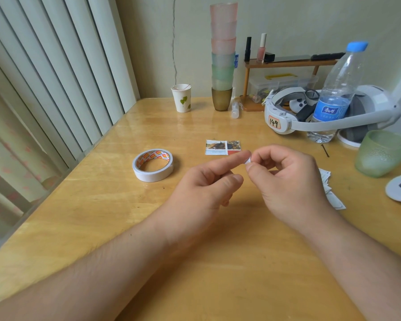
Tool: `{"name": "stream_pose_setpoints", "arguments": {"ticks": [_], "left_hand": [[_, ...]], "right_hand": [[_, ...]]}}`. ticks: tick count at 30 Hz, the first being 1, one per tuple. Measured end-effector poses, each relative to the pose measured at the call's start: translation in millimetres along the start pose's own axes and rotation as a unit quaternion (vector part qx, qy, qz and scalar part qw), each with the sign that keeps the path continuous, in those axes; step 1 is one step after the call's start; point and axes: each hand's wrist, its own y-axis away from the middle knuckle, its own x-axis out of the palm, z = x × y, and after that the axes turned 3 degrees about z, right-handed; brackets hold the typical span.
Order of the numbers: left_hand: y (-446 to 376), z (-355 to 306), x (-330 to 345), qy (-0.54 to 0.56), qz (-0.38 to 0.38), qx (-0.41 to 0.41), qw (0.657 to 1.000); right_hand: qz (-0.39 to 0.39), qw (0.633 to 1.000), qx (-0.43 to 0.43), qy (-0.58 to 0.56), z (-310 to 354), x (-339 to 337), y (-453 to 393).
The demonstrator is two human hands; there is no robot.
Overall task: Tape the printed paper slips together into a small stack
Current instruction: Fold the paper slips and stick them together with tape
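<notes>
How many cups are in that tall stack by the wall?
7 visible: a gold cup on the table at the bottom, three green ones above it, three pink ones on top. More could be nested inside, unseen.

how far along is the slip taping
Early on. Done: one printed colour paper slip lies flat beyond the hands. In hand: the left hand and right hand pinch a small white tape piece. Left: white loose slips lie unstacked by the right wrist.

Water bottle, stacked cups, perhaps toothpicks.
</notes>
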Motion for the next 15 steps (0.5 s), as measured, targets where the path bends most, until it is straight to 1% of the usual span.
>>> {"name": "stream_pose_setpoints", "arguments": {"ticks": [4, 9, 15], "left_hand": [[-0.6, -1.0, 0.7, 0.012, -0.001, 0.000, 1.000], [-0.8, -2.9, 0.4, 0.040, -0.005, -0.007, 0.999], [-0.9, -3.6, 0.0, 0.021, -0.006, -0.008, 1.000]], "right_hand": [[0.004, 1.000, 0.011, -0.009, -1.7, 1.2, -0.2], [0.005, 1.000, 0.013, 0.008, -3.3, 0.8, -0.3], [-0.010, 0.999, -0.001, 0.039, -2.5, -1.2, -0.8]]}}
